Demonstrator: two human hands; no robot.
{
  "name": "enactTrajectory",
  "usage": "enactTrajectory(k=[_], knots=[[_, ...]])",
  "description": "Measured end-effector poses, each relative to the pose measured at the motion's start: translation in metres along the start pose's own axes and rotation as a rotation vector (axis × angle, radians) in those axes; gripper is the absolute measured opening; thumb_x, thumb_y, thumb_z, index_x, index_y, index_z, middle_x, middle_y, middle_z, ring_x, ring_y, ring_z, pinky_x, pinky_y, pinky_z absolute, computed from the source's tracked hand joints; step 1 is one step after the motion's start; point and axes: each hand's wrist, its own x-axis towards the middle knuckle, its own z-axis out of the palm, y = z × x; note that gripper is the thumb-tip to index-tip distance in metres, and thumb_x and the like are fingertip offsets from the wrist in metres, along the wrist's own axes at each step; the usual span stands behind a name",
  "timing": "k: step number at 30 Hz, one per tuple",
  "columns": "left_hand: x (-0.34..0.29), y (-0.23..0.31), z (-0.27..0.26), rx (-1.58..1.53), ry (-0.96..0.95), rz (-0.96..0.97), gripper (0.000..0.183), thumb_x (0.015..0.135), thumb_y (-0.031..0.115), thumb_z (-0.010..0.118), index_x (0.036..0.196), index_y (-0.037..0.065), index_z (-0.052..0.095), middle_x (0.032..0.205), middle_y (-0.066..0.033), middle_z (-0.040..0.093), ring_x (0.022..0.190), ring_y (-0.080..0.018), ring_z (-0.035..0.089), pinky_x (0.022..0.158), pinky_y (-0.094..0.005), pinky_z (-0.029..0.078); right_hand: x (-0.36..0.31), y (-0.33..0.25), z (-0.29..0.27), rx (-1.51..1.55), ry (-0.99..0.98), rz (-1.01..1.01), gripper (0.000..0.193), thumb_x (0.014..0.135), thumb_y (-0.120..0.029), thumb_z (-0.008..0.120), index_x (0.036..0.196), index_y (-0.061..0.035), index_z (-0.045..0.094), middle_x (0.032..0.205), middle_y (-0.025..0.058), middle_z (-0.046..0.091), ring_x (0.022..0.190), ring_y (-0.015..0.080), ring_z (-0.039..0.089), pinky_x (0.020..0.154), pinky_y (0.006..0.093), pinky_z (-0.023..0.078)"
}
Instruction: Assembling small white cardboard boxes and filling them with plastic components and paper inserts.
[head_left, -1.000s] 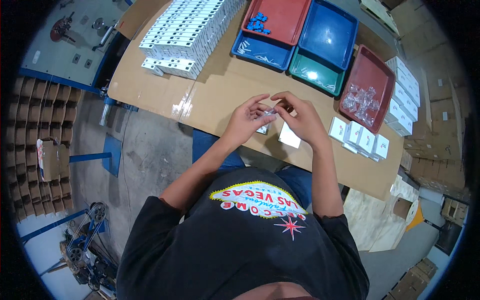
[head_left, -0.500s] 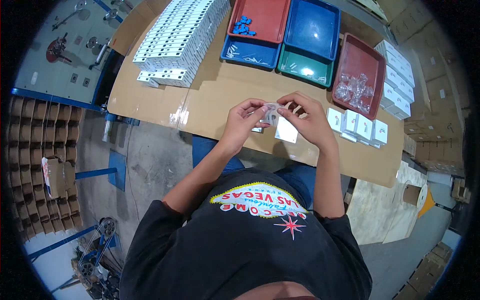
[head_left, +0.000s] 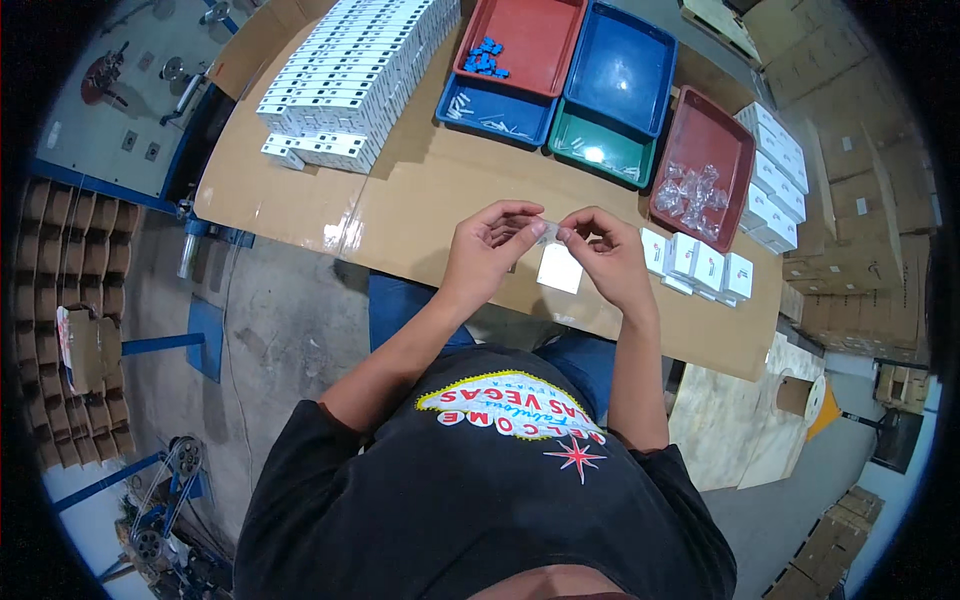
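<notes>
A small clear plastic piece [head_left: 547, 233] is up btwn both hands, approx ctr of frame, a bit above mid-height; exact shape hard to tell, it's tiny & partly hidden by fingers. L hand [head_left: 492, 247] pinches its left end btwn thumb & fingers, other fingers curled. R hand [head_left: 610, 255] pinches its right end, thumb vs. index, rest bent in. Just below it in frame, a white square item [head_left: 560, 270] lies flat on the cardboard-topped table [head_left: 420, 215].

Right of ctr, near R hand: a group of small white boxes [head_left: 697, 263]. Above those, a dark red tray [head_left: 705, 130] w/ clear plastic bags [head_left: 692, 195] in its lower part. Upper ctr: red tray [head_left: 545, 40] w/ blue parts [head_left: 487, 58], blue tray [head_left: 500, 106] w/ thin white bits [head_left: 460, 104], plus a 2nd blue tray [head_left: 620, 70] & a green tray [head_left: 612, 135]. Upper left: big stack of white cartons [head_left: 340, 85]. Upper right: more stacked white packs [head_left: 775, 180]. Far right edge: brown cardboard boxes [head_left: 870, 240]. Lower ctr: person's black shirt [head_left: 480, 480].
</notes>
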Motion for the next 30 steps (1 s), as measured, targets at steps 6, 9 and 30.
enactTrajectory(k=[6,9,30], knots=[[-0.002,0.001,-0.006,0.025,0.038,0.077,0.022,0.099,0.005,0.072,0.119,-0.005,0.073,0.108,-0.0096,0.076,0.1,-0.0136,0.072,0.089,-0.0268,0.057,0.002,-0.013,0.004,-0.007,-0.032,0.027,0.009,0.095,-0.005,0.073,0.103,-0.0008,0.072,0.095,-0.0017,0.07,0.079,0.0009,0.059,0.063,0.0174,0.046],[-0.004,0.003,-0.008,0.033,0.045,0.087,0.021,0.099,0.005,0.072,0.118,-0.005,0.074,0.108,-0.0097,0.077,0.099,-0.0133,0.072,0.088,-0.0267,0.057,0.004,-0.014,0.006,-0.045,-0.02,0.02,0.008,0.095,-0.004,0.073,0.103,-0.0009,0.072,0.094,-0.0017,0.07,0.079,0.0009,0.059,0.064,0.0176,0.045],[0.002,0.009,-0.015,0.181,0.052,0.143,0.018,0.1,0.007,0.07,0.114,-0.004,0.076,0.106,-0.0083,0.077,0.098,-0.0125,0.071,0.088,-0.0269,0.056,0.017,-0.013,0.027,-0.132,0.071,-0.163,0.005,0.089,-0.002,0.076,0.093,-0.003,0.073,0.083,-0.0004,0.067,0.066,0.0049,0.051,0.057,0.0224,0.039]])
